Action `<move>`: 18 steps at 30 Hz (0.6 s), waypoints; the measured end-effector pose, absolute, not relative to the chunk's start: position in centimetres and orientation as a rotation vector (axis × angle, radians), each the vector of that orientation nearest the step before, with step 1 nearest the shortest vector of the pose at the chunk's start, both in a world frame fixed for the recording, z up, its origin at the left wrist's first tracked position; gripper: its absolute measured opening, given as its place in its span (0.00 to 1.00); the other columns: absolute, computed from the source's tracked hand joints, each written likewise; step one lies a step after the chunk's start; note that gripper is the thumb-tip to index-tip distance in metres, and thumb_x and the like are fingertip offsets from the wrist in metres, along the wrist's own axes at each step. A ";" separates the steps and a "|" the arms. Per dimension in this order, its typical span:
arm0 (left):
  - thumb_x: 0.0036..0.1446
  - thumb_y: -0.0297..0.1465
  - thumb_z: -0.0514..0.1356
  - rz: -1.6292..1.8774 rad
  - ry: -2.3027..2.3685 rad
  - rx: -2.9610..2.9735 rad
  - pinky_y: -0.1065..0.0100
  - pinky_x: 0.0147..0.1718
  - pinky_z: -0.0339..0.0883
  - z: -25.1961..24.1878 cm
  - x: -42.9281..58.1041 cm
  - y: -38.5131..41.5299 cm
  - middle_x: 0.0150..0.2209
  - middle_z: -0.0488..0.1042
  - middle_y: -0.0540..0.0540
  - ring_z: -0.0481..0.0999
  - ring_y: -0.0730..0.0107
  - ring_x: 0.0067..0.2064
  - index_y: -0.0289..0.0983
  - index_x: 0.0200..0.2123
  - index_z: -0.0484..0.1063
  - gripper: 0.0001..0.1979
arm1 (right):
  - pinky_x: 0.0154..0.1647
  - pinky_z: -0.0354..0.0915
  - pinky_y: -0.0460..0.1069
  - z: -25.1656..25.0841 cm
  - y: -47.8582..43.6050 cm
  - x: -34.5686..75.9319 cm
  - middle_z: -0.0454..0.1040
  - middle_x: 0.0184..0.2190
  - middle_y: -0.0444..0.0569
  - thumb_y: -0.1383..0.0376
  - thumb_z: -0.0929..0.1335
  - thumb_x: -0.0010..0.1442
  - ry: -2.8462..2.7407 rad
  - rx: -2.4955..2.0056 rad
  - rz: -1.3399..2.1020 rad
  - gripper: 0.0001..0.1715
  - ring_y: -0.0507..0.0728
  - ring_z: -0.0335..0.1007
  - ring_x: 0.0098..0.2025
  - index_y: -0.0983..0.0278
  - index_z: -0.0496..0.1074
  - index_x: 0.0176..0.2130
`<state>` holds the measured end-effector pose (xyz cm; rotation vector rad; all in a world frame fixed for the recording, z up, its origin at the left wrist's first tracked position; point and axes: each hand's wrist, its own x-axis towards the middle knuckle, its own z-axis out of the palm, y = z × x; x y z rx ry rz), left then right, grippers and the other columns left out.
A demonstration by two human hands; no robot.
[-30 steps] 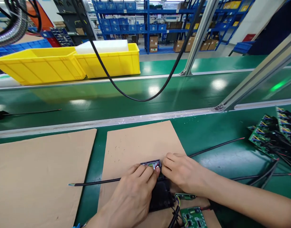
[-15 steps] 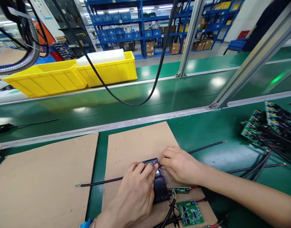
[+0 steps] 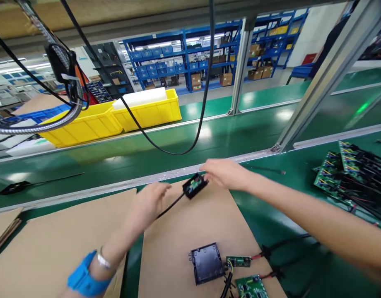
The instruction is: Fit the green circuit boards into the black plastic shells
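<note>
In the head view, a small black plastic case point(image 3: 194, 186) with a green circuit board inside is held tilted over the far part of a cardboard sheet point(image 3: 178, 231). My right hand point(image 3: 223, 173) grips its right end with the fingertips. Left of the case, my left hand point(image 3: 151, 199) has its fingers stretched toward it, apart from it. A black cable point(image 3: 172, 205) runs from the case down to my left hand and passes out of sight there. Closer to me, an open black case half point(image 3: 207, 263) lies on the cardboard, beside a narrow green circuit board point(image 3: 238, 261) and a wider green board point(image 3: 251, 287).
Wired circuit boards point(image 3: 352, 165) are piled at the right. Another cardboard sheet point(image 3: 69, 231) lies at the left. A black cable loop point(image 3: 178, 153) hangs ahead, with yellow bins point(image 3: 150, 116) behind it. A metal post point(image 3: 321, 78) rises at the right.
The small case with its board has moved away from me and up, in my right hand. My left hand has let go and shifted left. The open case half stays behind, now uncovered.
</note>
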<state>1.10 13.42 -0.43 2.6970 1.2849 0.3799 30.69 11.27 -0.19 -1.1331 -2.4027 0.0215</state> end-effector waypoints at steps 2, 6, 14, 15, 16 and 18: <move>0.67 0.30 0.42 0.388 1.335 2.721 0.60 0.42 0.69 0.7 2.1 16.8 0.45 0.75 0.40 0.75 0.58 0.45 0.35 0.50 0.70 0.19 | 0.35 0.59 0.48 0.8 15.3 31.8 0.71 0.36 0.51 0.71 0.62 0.63 -2.397 -1.132 -0.011 0.07 0.56 0.66 0.37 0.65 0.70 0.38; 0.67 0.40 0.51 0.265 1.291 2.795 0.60 0.48 0.68 -0.3 4.8 20.6 0.54 0.71 0.41 0.72 0.59 0.52 0.37 0.59 0.62 0.21 | 0.39 0.60 0.48 0.9 20.7 32.6 0.71 0.38 0.52 0.72 0.61 0.64 -2.354 -1.169 -0.068 0.09 0.57 0.66 0.39 0.66 0.69 0.38; 0.64 0.36 0.59 0.151 1.653 2.798 0.51 0.49 0.68 -3.8 5.1 25.8 0.51 0.71 0.42 0.73 0.59 0.50 0.36 0.50 0.70 0.15 | 0.49 0.60 0.53 -0.1 24.4 33.9 0.72 0.44 0.51 0.68 0.64 0.65 -2.439 -1.401 -0.017 0.10 0.59 0.65 0.49 0.65 0.70 0.47; 0.64 0.36 0.59 0.181 1.720 2.778 0.49 0.50 0.67 -3.4 4.7 26.4 0.53 0.70 0.42 0.72 0.57 0.52 0.36 0.51 0.69 0.15 | 0.50 0.61 0.55 -0.1 24.5 34.4 0.71 0.44 0.51 0.66 0.66 0.65 -2.428 -1.484 -0.012 0.11 0.59 0.66 0.49 0.66 0.70 0.47; 0.64 0.36 0.59 0.218 1.783 2.754 0.47 0.52 0.65 -2.9 4.5 26.9 0.55 0.68 0.41 0.70 0.55 0.54 0.37 0.52 0.68 0.16 | 0.51 0.61 0.57 0.1 24.4 34.9 0.71 0.45 0.51 0.64 0.66 0.65 -2.404 -1.573 -0.009 0.13 0.60 0.66 0.49 0.66 0.70 0.48; 0.63 0.34 0.60 0.289 1.858 2.709 0.42 0.55 0.60 -2.0 4.1 26.9 0.60 0.64 0.40 0.65 0.50 0.59 0.37 0.56 0.66 0.19 | 0.52 0.60 0.61 0.3 23.3 35.6 0.70 0.47 0.55 0.63 0.67 0.64 -2.349 -1.720 0.006 0.14 0.63 0.65 0.50 0.68 0.70 0.48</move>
